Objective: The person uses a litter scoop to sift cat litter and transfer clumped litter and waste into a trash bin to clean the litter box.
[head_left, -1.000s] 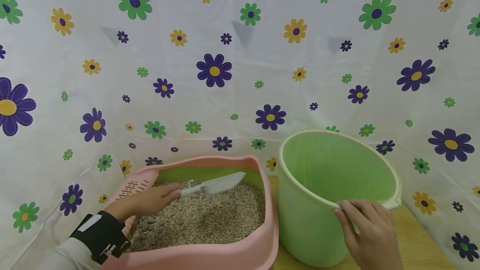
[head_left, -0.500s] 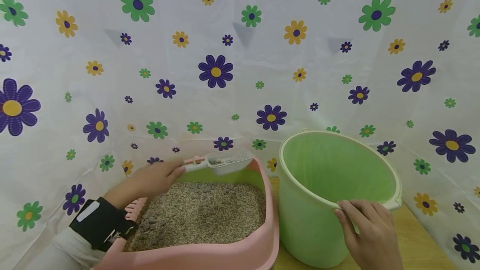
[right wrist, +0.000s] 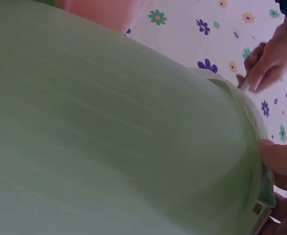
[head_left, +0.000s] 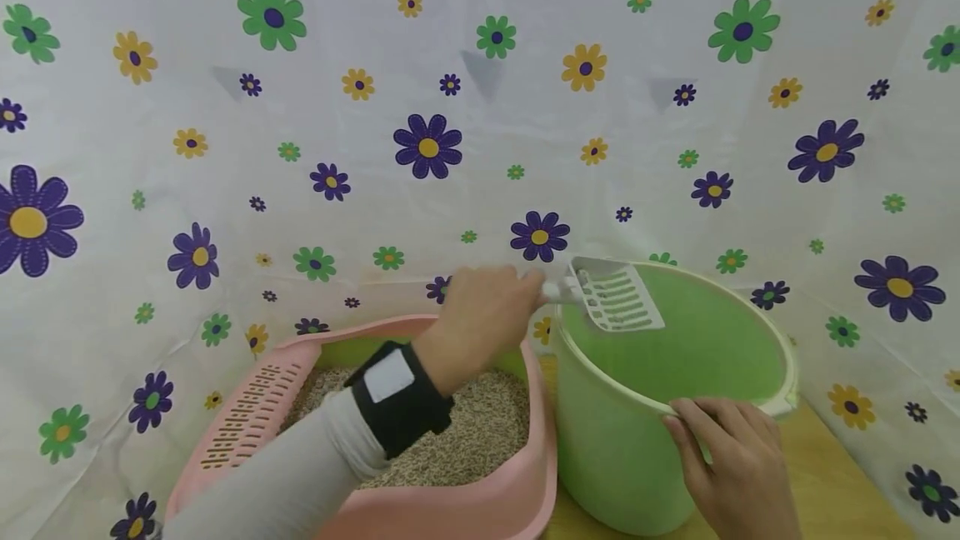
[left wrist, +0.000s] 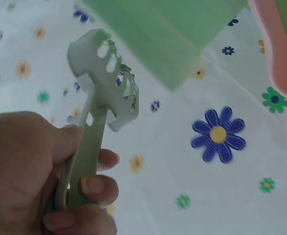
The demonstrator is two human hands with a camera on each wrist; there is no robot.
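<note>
My left hand [head_left: 480, 315] grips the handle of a white slotted litter scoop [head_left: 617, 297]. The scoop's head is tipped on its side over the left rim of a tall light-green bucket [head_left: 622, 440]. In the left wrist view, fingers curl round the handle of the scoop [left wrist: 87, 142], and small bits show at its slots. My right hand [head_left: 731, 457] pinches the bucket's near rim, thumb outside. A pink litter box [head_left: 442, 515] with grey-brown litter [head_left: 480, 440] stands left of the bucket, partly hidden by my left forearm.
A slotted pink step [head_left: 255, 407] forms the litter box's left side. Box and bucket stand close together on a wooden table [head_left: 832, 482]. A white flower-print sheet [head_left: 480, 198] hangs behind and along both sides.
My left hand has lifted the scoop out of the litter box, carried it right to the bucket and tipped it over. My right hand has stayed on the rim.
</note>
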